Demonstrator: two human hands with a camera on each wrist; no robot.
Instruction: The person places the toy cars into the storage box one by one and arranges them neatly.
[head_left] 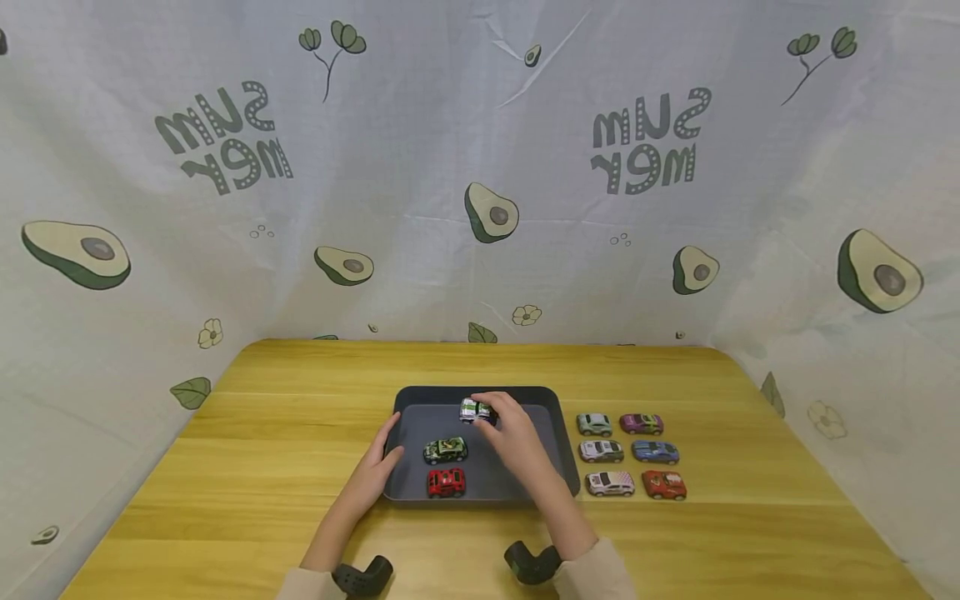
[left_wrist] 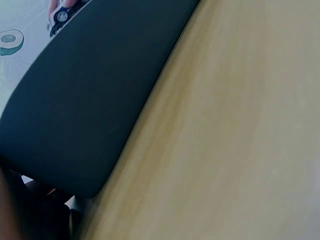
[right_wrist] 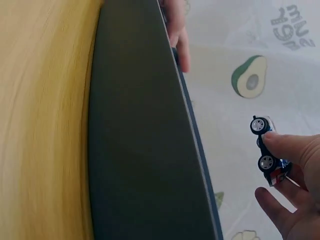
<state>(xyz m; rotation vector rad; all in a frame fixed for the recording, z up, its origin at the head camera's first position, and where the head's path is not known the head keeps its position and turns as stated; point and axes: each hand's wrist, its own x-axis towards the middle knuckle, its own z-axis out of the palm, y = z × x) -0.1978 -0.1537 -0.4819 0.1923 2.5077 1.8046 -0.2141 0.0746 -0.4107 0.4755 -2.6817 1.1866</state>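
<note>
Over the far part of the dark grey tray (head_left: 510,492), my right hand (head_left: 517,429) pinches a small silver toy car with green markings (head_left: 472,410). In the right wrist view the thumb presses on the side of this toy car (right_wrist: 264,145), between its wheels, and the fingers are behind it. My left hand (head_left: 372,467) rests at the tray's left rim, its fingers fairly straight. Inside the tray, a green patterned toy car (head_left: 446,450) stands behind a red toy car (head_left: 446,482).
Right of the tray, toy cars stand in two columns: a pale green one (head_left: 594,424), two white ones (head_left: 601,451), a purple one (head_left: 641,423), a blue one (head_left: 656,452) and an orange-red one (head_left: 664,484). An avocado-print cloth (head_left: 420,167) hangs behind the wooden table (head_left: 315,367).
</note>
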